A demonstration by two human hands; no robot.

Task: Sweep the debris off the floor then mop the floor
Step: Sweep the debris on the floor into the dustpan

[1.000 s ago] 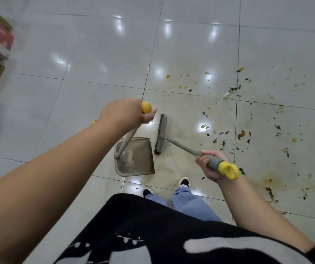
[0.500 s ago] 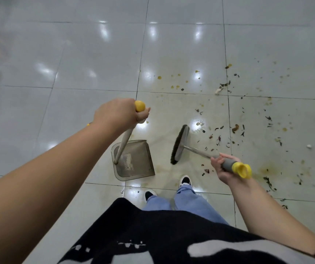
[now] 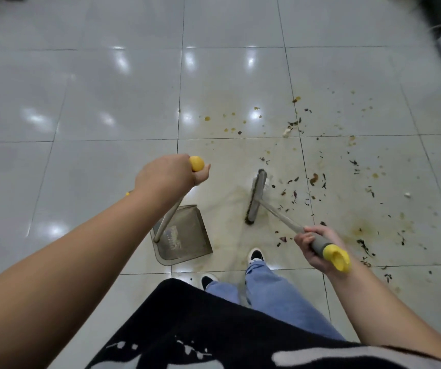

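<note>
Since half a second ago the broom head [image 3: 256,196] has swung away from the dustpan [image 3: 184,235] and out toward the debris [image 3: 304,187], and it has turned so that its bristle edge now runs nearly straight away from the person instead of slanting. The view has also tipped, so the boxes at the left edge are gone and a dark object shows at the top right. The broom's handle [image 3: 283,218] slants from the head back and to the right, ending in a yellow cap beside the right hand [image 3: 314,245], whose fingers curl tightly round the grey grip. The left hand [image 3: 172,173] is closed in a fist round the yellow-tipped top of the dustpan's handle [image 3: 167,221], which leans down and toward the person into the pan. The dustpan rests flat on the floor [image 3: 107,115] just left of the broom head, apart from it, open edge to the right. Debris lies scattered right of the broom across stained tiles. Two shoes [image 3: 255,255] stand just below the broom.
</note>
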